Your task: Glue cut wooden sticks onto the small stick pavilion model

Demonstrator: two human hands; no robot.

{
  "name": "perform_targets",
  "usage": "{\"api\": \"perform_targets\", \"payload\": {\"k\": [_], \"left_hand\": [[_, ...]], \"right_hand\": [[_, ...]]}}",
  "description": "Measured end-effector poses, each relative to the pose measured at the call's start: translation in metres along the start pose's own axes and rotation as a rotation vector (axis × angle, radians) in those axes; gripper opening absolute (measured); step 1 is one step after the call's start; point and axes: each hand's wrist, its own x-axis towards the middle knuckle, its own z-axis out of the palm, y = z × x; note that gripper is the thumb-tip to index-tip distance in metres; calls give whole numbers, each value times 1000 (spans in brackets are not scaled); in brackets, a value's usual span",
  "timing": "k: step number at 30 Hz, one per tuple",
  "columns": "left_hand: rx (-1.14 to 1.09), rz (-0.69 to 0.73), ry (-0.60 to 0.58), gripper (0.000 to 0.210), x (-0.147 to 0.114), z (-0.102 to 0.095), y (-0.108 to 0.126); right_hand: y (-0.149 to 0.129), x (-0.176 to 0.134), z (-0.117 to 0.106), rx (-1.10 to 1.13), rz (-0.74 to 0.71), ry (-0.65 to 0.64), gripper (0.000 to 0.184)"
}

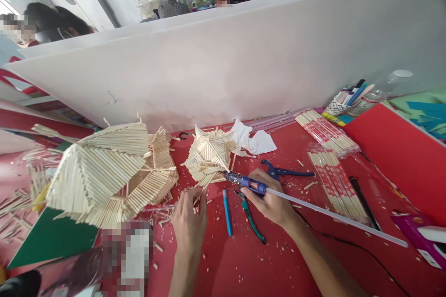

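Note:
My right hand [266,195] is wrapped round a blue hot glue gun [252,184] with a long glue stick [334,215] out of its back. Its nozzle meets the near edge of a small pointed roof model [209,148] built of wooden sticks. My left hand [191,211] pinches a thin wooden stick [202,191] in front of that model; the fingertips are partly hidden. Between the hands lie a blue pen [227,212] and green-handled pliers [251,218]. A larger stick-built roof model [101,167] stands to the left.
Beyond the right hand lie a dark blue cutter [282,170] and packs of chopsticks [336,181]. White tissue [256,141] rests behind the small model. A white board [216,69] closes off the back. The glue gun's black cord [348,243] crosses the red table, strewn with stick scraps.

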Motion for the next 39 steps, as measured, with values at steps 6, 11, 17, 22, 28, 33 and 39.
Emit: {"api": "perform_targets", "payload": {"k": [6, 11, 17, 22, 28, 33, 39], "left_hand": [[-35, -36, 2, 8, -3, 2, -4], [-40, -94, -28, 10, -3, 1, -6], [-52, -108, -23, 10, -2, 2, -5], [-55, -97, -20, 9, -1, 1, -4], [-70, -111, -27, 10, 1, 0, -3], [-61, -110, -31, 10, 1, 0, -4], [-39, -105, -23, 10, -2, 2, -4]], "right_hand": [[0, 0, -1, -8, 4, 4, 23], [0, 0, 0, -8, 11, 6, 25], [0, -1, 0, 6, 20, -9, 26], [0, -1, 0, 12, 9, -20, 25], [-1, -1, 0, 14, 11, -34, 25], [-2, -2, -1, 43, 19, -26, 25], [10, -6, -8, 256, 146, -8, 34]]}}
